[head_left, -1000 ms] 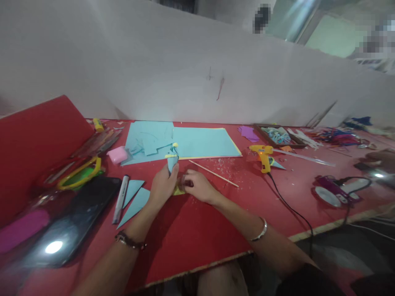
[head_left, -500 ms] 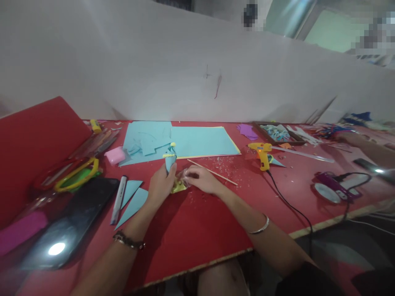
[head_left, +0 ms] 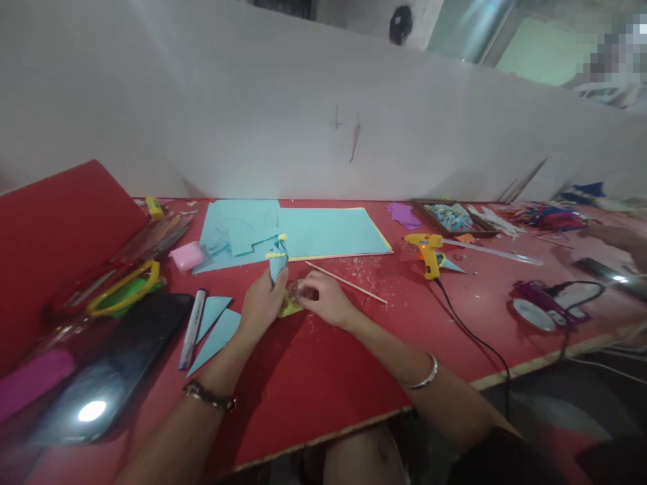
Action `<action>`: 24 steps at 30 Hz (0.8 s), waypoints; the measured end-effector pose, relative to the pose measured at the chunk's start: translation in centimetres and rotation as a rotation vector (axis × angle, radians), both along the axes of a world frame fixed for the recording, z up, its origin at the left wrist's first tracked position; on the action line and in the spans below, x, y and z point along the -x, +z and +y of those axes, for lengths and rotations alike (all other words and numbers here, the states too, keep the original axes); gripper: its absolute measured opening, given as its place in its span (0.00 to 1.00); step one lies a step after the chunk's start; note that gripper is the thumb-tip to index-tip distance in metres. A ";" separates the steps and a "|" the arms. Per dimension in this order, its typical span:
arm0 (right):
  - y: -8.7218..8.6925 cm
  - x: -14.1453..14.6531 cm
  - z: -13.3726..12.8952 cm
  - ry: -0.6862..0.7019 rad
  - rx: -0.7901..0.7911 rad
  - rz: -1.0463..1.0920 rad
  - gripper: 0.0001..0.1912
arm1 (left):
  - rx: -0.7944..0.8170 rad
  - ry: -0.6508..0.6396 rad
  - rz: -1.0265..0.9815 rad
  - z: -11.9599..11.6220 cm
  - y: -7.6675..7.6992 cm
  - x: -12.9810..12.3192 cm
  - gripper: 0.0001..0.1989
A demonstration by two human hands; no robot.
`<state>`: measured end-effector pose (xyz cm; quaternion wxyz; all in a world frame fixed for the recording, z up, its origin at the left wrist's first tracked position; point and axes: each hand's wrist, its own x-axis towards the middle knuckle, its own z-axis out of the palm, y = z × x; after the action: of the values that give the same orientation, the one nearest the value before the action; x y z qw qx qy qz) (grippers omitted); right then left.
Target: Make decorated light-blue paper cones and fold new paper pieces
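Wrapped around a small blue paper cone (head_left: 278,264) with yellow trim is my left hand (head_left: 261,302); the cone stands upright above the fingers. My right hand (head_left: 327,296) is closed at the fingertips on the edge of a clear plastic packet (head_left: 290,306) with yellow contents. That packet lies on the red table (head_left: 323,377) between both hands. Behind my right hand a thin wooden stick (head_left: 348,283) lies slantwise. Two blue paper triangles (head_left: 217,340) and a marker (head_left: 193,329) are left of my left hand.
Blue sheets (head_left: 328,231) lie at the back. A yellow glue gun (head_left: 429,256) with a cord stands on the right, near a tray (head_left: 449,219) of scraps. A lit phone (head_left: 116,377) lies front left. Another person's hand (head_left: 614,237) is at far right.
My right fingers have shifted slightly over the packet. At far right, the other person's hand has drawn back to the right. The view has moved a little.
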<state>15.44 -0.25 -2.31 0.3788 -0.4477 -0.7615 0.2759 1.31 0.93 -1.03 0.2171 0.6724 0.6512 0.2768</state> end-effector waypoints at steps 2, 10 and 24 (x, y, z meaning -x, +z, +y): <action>0.0 -0.1 0.1 -0.049 -0.002 0.044 0.04 | -0.001 0.000 -0.005 0.0 0.0 0.0 0.18; 0.0 0.0 0.2 0.105 -0.016 -0.143 0.05 | -0.004 -0.003 0.038 0.0 0.0 0.0 0.19; 0.3 -0.7 0.4 -0.068 0.007 0.103 0.03 | 0.008 -0.006 -0.008 0.1 0.0 0.1 0.18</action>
<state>16.17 0.16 -2.00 0.4250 -0.4598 -0.7244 0.2884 1.23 0.98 -1.02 0.2232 0.6722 0.6496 0.2763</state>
